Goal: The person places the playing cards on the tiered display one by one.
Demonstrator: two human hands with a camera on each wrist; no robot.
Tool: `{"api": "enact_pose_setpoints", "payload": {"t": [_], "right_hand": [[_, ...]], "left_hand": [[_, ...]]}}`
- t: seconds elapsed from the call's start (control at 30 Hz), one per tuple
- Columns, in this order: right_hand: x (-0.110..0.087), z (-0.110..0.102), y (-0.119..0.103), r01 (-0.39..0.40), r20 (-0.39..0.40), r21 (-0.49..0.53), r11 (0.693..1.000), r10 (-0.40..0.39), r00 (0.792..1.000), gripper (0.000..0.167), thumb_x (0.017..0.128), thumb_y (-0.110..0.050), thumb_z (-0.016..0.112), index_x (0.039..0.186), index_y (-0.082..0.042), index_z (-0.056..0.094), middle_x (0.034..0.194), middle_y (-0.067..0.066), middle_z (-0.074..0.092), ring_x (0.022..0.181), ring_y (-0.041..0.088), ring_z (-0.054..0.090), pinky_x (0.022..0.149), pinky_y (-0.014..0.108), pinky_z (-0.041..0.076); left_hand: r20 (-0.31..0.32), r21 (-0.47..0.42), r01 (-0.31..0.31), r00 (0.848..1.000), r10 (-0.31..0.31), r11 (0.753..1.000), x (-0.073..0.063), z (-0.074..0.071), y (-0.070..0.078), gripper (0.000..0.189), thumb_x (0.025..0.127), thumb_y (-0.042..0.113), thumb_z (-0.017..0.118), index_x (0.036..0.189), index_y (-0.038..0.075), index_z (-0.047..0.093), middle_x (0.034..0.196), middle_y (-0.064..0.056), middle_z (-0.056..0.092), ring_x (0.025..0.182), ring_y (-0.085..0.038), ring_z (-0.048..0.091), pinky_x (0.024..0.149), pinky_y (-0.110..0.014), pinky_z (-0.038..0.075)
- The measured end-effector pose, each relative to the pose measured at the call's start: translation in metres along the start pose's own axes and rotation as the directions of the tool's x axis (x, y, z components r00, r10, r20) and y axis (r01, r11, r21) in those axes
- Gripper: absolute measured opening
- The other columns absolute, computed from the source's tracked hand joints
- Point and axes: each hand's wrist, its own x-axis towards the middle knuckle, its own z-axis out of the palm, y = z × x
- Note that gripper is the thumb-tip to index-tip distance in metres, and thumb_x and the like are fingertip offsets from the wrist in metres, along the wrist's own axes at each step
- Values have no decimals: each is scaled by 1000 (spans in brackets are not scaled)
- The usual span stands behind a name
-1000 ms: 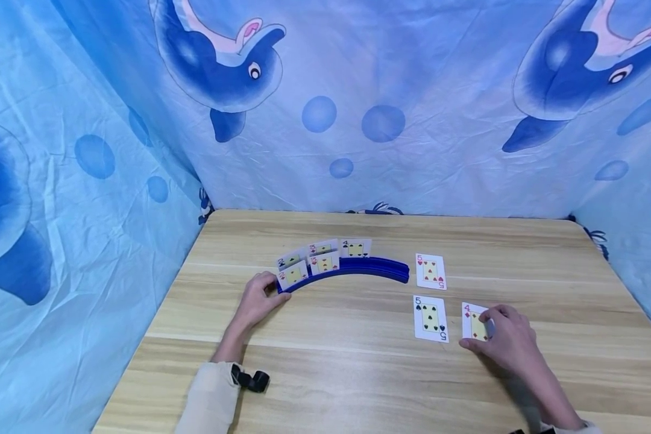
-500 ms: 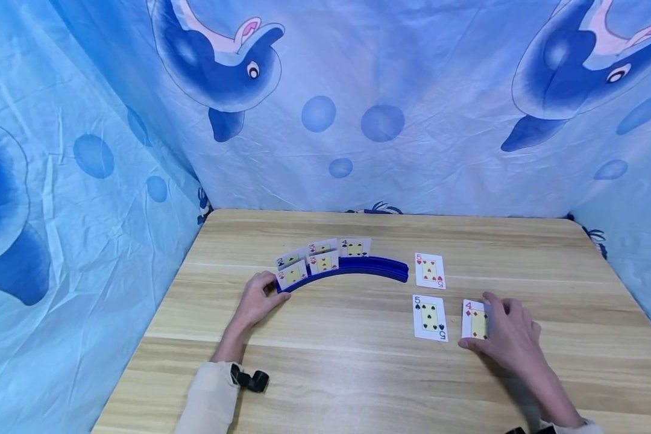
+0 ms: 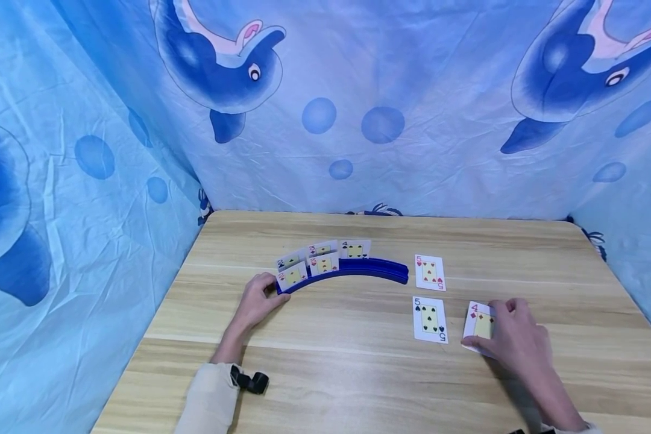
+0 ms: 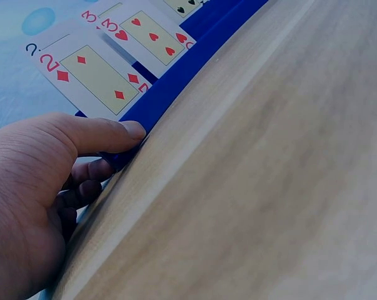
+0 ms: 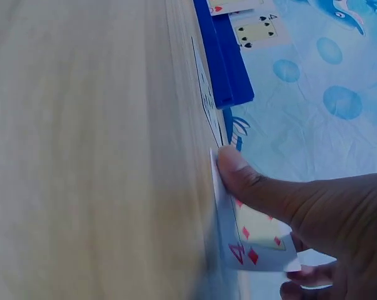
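Note:
My left hand (image 3: 257, 302) grips the left end of a curved blue card holder (image 3: 377, 266), thumb along its front and fingers behind. Playing cards stand in the holder's two rows: the two of diamonds (image 4: 94, 78) and three of hearts (image 4: 152, 37) in front, other cards behind them, including the four of spades (image 3: 355, 248). At the right, my right hand (image 3: 521, 339) pinches the four of diamonds (image 3: 480, 324) by its edges. In the right wrist view that card is tilted up, with the thumb on one edge and fingers partly hidden at the other.
The five of hearts (image 3: 430, 273) lies face up just right of the holder. Nearer to me, the five of spades (image 3: 430, 320) lies left of my right hand. A wooden table (image 3: 347, 374) carries everything, with a blue dolphin-print curtain (image 3: 347, 72) behind it.
My right fingers have shifted from the face of the four of diamonds to its edges, and the card is now turned and tilted slightly. My left hand and the holder stay in place.

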Motion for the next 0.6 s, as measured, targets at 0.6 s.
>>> {"api": "enact_pose_setpoints", "payload": {"t": [0.6], "right_hand": [[0,-30,17,59,98,185,981,-78,992,42,87,-9,71,124,6,57,96,23,68,73,21,60,57,28,40]], "left_hand": [[-48,15,-60,997,60,998,-1,2,-3,30,77,12,82,102,-1,72,104,-15,69,96,-25,59,81,-28,46]]}}
